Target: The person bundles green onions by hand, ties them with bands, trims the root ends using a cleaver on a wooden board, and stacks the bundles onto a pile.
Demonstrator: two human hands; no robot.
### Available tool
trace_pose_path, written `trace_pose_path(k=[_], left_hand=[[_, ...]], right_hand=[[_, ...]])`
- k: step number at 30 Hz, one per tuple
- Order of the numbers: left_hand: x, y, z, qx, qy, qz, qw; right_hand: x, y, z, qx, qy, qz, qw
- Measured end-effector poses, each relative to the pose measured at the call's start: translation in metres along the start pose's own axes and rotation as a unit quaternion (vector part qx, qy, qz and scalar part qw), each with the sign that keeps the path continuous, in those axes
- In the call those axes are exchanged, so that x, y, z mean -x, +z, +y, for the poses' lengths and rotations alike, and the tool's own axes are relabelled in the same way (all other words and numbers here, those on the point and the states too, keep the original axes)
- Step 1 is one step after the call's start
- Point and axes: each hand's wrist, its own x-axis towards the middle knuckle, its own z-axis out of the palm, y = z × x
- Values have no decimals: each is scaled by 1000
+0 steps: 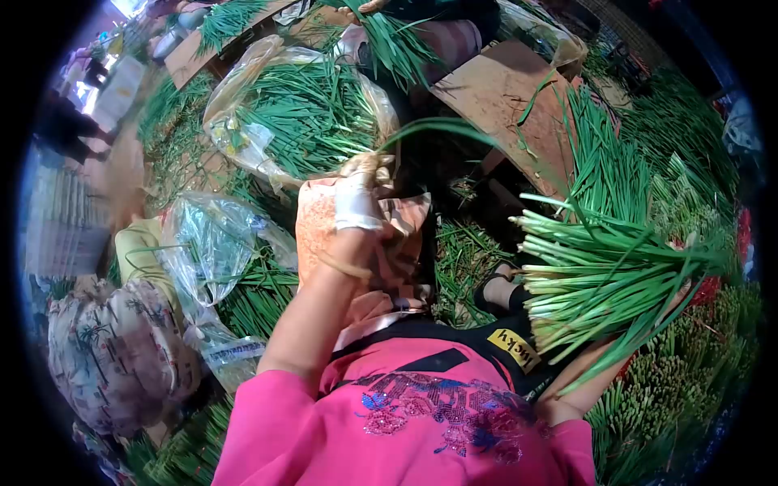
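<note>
My left hand [366, 172], with a white wrap at the wrist, is raised over my lap near an open plastic bag of greens. Its fingers are closed on a long green leaf [442, 124] that curves off to the right. On the right side, a big bunch of green stalks [600, 271] with pale ends pointing left rests over my right forearm. My right hand [689, 243] is mostly hidden among the leaves at the bunch's far end, its fingers wrapped round it. An orange patterned cloth [318, 212] covers my leg below the left hand.
A brown board [506, 97] lies at the upper right beside loose greens [604, 162]. The plastic bag [235, 89] of greens sits ahead. Another clear bag [215, 251] is at left, next to a person in patterned clothing [121, 356]. Another person's hand [371, 6] holds greens at the top.
</note>
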Motion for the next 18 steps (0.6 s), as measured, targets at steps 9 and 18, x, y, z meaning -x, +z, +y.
trace_pose_path(k=[9,18], left_hand=[[18,-26,-133,-300,-193,-500,789],[7,-29,-157,-395,228,-661,596]], right_hand=[[127,-26,27,124,95,24,987],[186,-33,51,161,171,23,972]])
